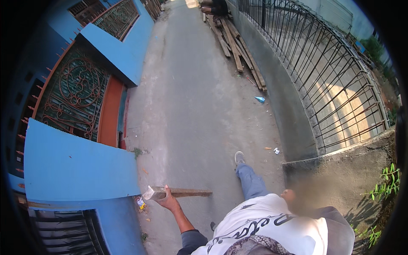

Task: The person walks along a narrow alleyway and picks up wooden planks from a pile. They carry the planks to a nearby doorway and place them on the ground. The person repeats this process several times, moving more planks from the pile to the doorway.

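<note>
Nearest the camera, below and between the hands, lie a patterned cloth [261, 244] and a white shirt [272, 212] with large dark lettering across it, partly lost in the folds. The left hand [171, 202] is closed around a wooden beam [191, 192]; the beam's broad, pale end juts out just left of the fingers, and its length narrows away to the right of that hand. The right hand [288, 196] shows only in part beside a blurred patch, so I cannot tell whether it grips anything.

Ahead of both hands stretches a narrow lane [187, 106], smooth and grey along its middle, dusty and paler at the edges. Just left of the left hand, near the foot of a blue wall [80, 165], lies a yellow wrapper [140, 203] whose print is too small to read. Farther ahead on that side stands a gate [74, 89] with reddish scrollwork. Ahead of the right hand, a grey concrete wall [293, 106] carries a row of thin metal bars [327, 80]. Well beyond the hands, planks [233, 42] lie along this wall, with a person [216, 8] at their far end. A blue scrap [259, 99] lies nearer, and leafy stems [386, 183] grow to the right of the right hand.
</note>
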Demonstrator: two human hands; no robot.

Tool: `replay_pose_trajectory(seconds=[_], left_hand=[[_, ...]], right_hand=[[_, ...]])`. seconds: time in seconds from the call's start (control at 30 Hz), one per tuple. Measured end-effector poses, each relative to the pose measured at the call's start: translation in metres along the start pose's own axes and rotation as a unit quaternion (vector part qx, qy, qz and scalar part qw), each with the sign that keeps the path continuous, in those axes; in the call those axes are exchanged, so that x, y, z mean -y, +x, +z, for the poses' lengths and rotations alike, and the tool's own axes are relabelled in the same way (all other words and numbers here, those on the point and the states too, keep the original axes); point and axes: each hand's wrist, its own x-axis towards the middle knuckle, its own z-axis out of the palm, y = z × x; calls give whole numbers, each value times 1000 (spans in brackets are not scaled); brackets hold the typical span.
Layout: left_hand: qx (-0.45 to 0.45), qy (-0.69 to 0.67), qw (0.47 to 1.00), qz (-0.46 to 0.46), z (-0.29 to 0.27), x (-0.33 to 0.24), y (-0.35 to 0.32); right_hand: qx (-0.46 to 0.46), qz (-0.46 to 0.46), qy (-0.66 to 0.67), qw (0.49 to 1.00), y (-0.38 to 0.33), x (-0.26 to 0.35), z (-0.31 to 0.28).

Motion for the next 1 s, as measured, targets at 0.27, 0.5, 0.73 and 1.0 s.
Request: replay_pose_trajectory(seconds=[0.27, 0.5, 0.73, 1.0], left_hand=[[-57, 68, 994, -67, 104, 3, 69], [-21, 44, 992, -117, 228, 18, 137], [33, 87, 984, -153, 413, 55, 268], [130, 95, 978, -133, 658, -10, 470]], right_hand=[[-17, -113, -64, 991, 173, 252, -204], [-95, -237, 52, 965, 299, 483, -338], [-23, -120, -43, 992, 401, 543, -346], [-1, 30, 78, 996, 445, 620, -415]])
